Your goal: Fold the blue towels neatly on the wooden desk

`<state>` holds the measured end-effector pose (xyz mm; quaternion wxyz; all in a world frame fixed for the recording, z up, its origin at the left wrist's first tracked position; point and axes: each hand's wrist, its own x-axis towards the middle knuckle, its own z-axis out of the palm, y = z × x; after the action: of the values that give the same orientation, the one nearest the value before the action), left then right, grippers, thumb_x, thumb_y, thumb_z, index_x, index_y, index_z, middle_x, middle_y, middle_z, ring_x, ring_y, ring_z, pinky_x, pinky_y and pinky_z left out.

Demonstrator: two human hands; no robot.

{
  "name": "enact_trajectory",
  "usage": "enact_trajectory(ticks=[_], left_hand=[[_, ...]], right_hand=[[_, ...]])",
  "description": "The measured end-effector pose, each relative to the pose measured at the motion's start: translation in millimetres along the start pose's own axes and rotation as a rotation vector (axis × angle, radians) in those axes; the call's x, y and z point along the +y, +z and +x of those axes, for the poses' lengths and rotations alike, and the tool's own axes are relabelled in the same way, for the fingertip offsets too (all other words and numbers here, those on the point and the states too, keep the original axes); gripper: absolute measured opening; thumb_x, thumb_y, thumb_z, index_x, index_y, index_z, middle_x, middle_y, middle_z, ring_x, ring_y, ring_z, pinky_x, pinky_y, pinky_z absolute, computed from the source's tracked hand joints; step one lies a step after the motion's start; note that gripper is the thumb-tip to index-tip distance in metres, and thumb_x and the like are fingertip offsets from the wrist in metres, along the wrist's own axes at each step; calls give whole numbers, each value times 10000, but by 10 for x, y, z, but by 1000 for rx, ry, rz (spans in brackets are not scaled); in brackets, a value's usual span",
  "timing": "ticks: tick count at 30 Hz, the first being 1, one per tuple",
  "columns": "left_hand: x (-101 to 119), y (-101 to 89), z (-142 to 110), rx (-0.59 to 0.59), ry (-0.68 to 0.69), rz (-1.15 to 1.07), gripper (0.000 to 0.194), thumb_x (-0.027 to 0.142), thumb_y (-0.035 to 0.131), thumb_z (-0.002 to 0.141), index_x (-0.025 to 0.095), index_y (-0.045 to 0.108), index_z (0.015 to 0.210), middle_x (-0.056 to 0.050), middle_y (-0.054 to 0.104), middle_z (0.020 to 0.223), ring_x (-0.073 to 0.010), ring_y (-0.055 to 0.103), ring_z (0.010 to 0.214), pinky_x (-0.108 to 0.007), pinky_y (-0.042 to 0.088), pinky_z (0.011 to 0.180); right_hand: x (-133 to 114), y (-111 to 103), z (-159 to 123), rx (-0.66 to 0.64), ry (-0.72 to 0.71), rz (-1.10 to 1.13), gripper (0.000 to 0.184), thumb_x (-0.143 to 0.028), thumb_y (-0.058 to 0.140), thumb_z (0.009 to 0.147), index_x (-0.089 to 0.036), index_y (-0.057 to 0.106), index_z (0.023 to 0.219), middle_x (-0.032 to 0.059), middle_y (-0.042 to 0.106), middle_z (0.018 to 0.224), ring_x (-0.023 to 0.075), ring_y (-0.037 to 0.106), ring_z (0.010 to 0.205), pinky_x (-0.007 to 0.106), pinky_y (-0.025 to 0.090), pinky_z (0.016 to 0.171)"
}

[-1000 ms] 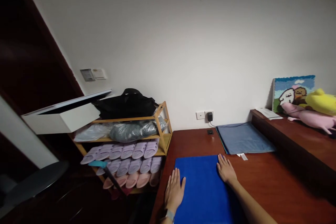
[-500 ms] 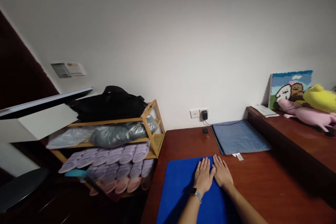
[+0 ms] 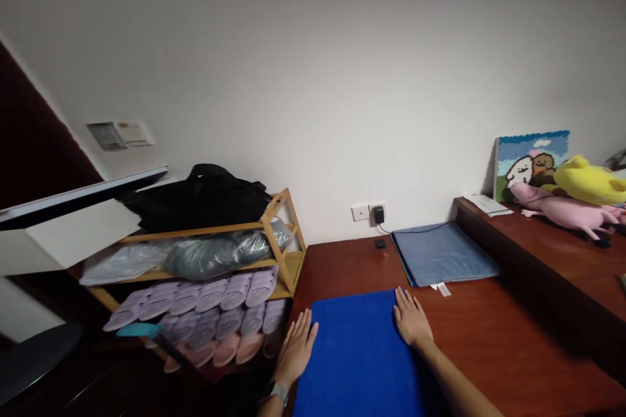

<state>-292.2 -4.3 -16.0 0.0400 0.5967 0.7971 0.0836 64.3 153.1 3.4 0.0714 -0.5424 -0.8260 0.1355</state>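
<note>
A flat blue cloth [image 3: 359, 352] lies on the reddish-brown wooden table [image 3: 503, 332], its near end running out of the bottom of the view. My left hand [image 3: 296, 346], with a watch on its wrist, rests flat along the cloth's left edge, fingers stretched out. On the opposite side, my right hand [image 3: 412, 319] lies open near the far right corner, fingertips on the cloth's edge. Neither hand grips anything. Beyond my right hand sits a stack of grey-blue folded cloths [image 3: 445, 254] with a white tag [image 3: 443, 289] sticking out.
To the left stands a wooden rack [image 3: 286, 241] with rows of lilac slippers [image 3: 237, 290], plastic-wrapped bundles and a black bag [image 3: 200, 199]. A white box [image 3: 83, 231] juts out beside it. On the raised ledge at right are plush toys [image 3: 572, 208] and a picture [image 3: 533, 163].
My left hand went right across the cloth to meet my right hand, then returned to the left edge. My right hand stayed at the right edge. The view turned slightly right.
</note>
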Motion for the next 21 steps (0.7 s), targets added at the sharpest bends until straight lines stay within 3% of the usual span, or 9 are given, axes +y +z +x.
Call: enact_trajectory(ticks=[3, 9, 12, 14, 16, 19, 21], left_hand=[[-124, -30, -147, 40, 42, -29, 644, 497, 273, 1085, 195, 369, 1646, -57, 367, 1710, -219, 312, 1593, -456, 276, 1316], [-12, -187, -244, 88, 67, -78, 584, 548, 313, 1083, 343, 418, 1619, 7, 416, 1696, -215, 352, 1580, -484, 272, 1318], [3, -219, -238, 89, 60, -81, 548, 560, 353, 1073, 378, 499, 1569, 13, 440, 1684, -231, 367, 1575, -503, 281, 1312], [-5, -216, -237, 99, 56, -82, 545, 558, 368, 1068, 381, 506, 1565, 13, 453, 1678, -236, 379, 1570, -505, 292, 1308], [-14, -206, -241, 112, 54, -81, 546, 560, 382, 1062, 385, 504, 1565, 14, 462, 1673, -242, 391, 1564, -505, 308, 1302], [-24, -195, -252, 120, 49, -69, 539, 555, 392, 1060, 398, 504, 1564, 24, 464, 1672, -243, 398, 1560, -498, 333, 1295], [-35, -187, -256, 118, 41, -64, 535, 549, 393, 1060, 404, 502, 1564, 35, 460, 1673, -236, 395, 1562, -489, 333, 1298]], right_hand=[[7, 11, 10, 12, -4, 4, 670, -368, 189, 1047, -149, 275, 1674, 46, 254, 1747, 220, 216, 1624, 432, 161, 1319], [-10, 65, 21, 35, 5, 9, 669, -373, 233, 1038, -156, 327, 1664, 60, 301, 1738, 236, 240, 1619, 453, 191, 1313], [85, 25, 91, 154, -43, 21, 638, -330, 291, 1017, -208, 424, 1628, 53, 369, 1722, 232, 312, 1593, 446, 213, 1306], [243, -69, 191, 264, -82, -8, 609, -301, 336, 997, -219, 506, 1576, 72, 434, 1689, 238, 372, 1558, 439, 201, 1307], [470, -205, 326, 334, -22, -65, 575, -320, 364, 996, -213, 561, 1526, 100, 475, 1656, 264, 395, 1533, 457, 174, 1311], [854, -417, 545, 356, 147, -111, 551, -395, 359, 1020, -214, 600, 1482, 135, 485, 1632, 322, 369, 1531, 534, 167, 1298], [1073, -515, 672, 333, 182, -110, 546, -408, 347, 1031, -219, 618, 1465, 149, 514, 1598, 329, 382, 1516, 543, 194, 1281]])
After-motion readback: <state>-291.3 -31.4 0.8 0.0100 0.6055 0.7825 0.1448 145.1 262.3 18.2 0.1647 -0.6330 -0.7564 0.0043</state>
